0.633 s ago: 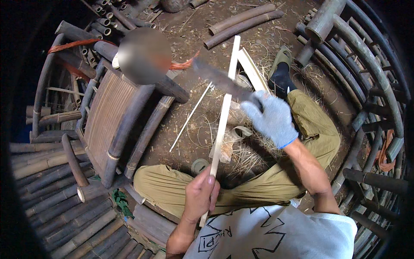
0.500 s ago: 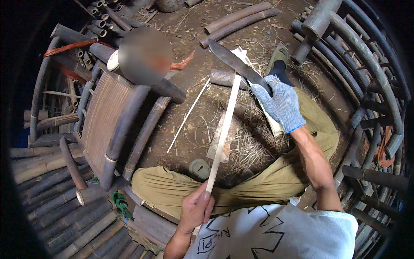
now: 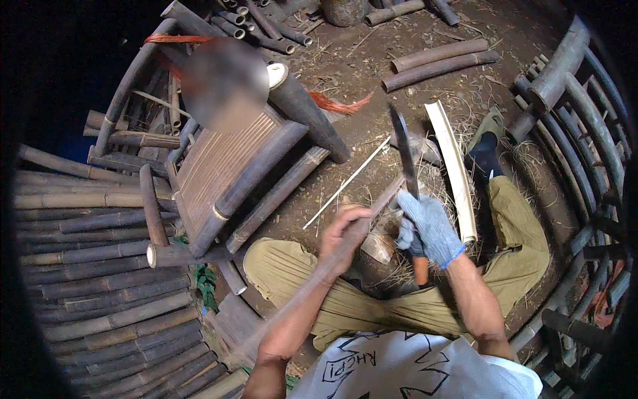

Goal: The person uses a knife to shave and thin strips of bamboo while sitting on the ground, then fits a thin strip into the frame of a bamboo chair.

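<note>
My left hand (image 3: 344,241) is closed around a long bamboo strip (image 3: 292,307), whose brownish outer side faces up. The strip slants from beside my left forearm to a far end near the knife, and motion smears it. In my right hand (image 3: 430,229), covered by a grey knitted glove with a blue cuff, is a large knife (image 3: 403,143). Its dark blade points away from me and its orange-brown handle end shows below the glove. The strip's far end lies close to the blade; whether they touch I cannot tell.
A pale split bamboo length (image 3: 450,169) lies right of the knife among shavings. A thin strip (image 3: 345,183) and two bamboo pieces (image 3: 442,70) lie on the dirt floor. Bamboo seats stand left (image 3: 222,166) and right (image 3: 585,126). Bamboo poles (image 3: 119,292) spread at lower left.
The strip has turned from its pale side to its brownish side, and my left hand has moved forward along with it. The knife now points more straight ahead. The whole view has shifted.
</note>
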Demonstrator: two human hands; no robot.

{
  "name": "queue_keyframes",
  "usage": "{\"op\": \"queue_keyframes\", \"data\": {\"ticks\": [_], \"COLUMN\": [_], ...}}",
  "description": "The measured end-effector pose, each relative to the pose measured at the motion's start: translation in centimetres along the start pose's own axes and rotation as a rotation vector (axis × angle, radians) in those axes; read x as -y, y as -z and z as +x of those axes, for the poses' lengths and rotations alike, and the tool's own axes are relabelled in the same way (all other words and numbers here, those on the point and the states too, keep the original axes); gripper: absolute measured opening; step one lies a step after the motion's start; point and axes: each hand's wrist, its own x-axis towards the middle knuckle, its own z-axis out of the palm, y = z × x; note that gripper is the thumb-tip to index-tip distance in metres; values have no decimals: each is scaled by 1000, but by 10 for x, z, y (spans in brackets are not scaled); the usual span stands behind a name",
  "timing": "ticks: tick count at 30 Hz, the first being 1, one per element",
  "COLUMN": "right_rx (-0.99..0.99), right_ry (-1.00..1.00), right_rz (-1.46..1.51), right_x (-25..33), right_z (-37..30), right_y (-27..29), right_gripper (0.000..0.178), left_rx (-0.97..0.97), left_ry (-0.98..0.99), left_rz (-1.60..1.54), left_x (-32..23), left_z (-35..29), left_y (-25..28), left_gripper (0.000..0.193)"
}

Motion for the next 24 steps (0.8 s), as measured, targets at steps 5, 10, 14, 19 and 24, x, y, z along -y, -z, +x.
{"op": "queue_keyframes", "data": {"ticks": [5, 10, 14, 19, 24], "right_rx": [42, -162, -328, -61, -238], "right_ry": [94, 347, 754, 767, 750], "right_rz": [258, -310, -1116, -1489, -1428], "right_x": [18, 67, 59, 18, 10], "right_z": [21, 27, 9, -30, -16], "right_y": [8, 37, 39, 17, 22], "right_gripper": [25, 27, 38, 49, 51], "left_rx": [144, 366, 50, -80, -19], "left_ry": [532, 835, 764, 604, 533], "left_rz": [-607, -766, -342, -150, 69], "left_x": [-26, -37, -57, -55, -58], "left_z": [-7, -54, -42, -17, -31], "left_y": [-19, 10, -5, -15, -20], "left_gripper": [39, 41, 38, 28, 33]}}
